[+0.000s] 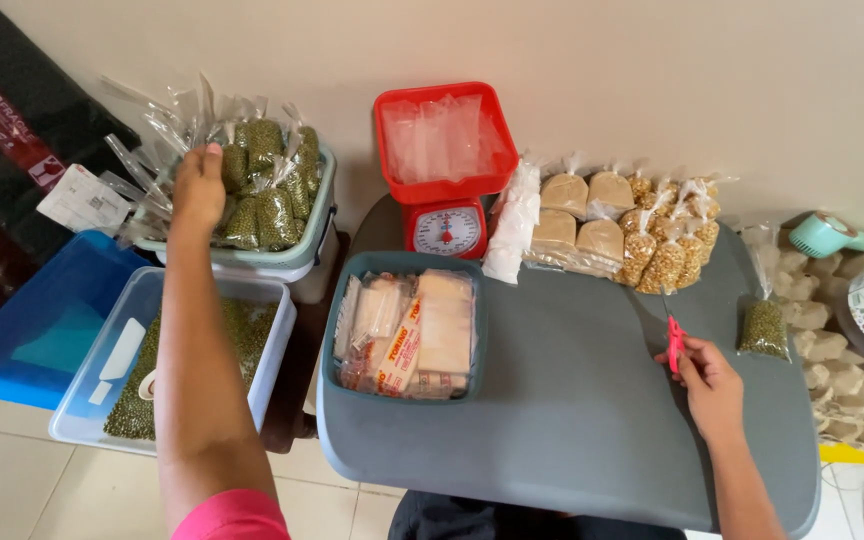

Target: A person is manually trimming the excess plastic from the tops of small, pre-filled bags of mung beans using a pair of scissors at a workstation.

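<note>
On grey table (pixel 572 400), red-handled scissors (pixel 674 342), right hand (pixel 712 385)

scale (pixel 445 172): 1 | scissors (pixel 674 343): 1 | grey tray (pixel 405 264): 1 | clear tub (pixel 112 345): 1 | blue lid (pixel 22 330): 1

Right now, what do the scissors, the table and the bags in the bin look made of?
Scissors: red handles look like plastic; blade probably metal, thin and dark. Table: matte grey, probably plastic. Bags: clear glossy plastic film, green beans showing through.
</note>
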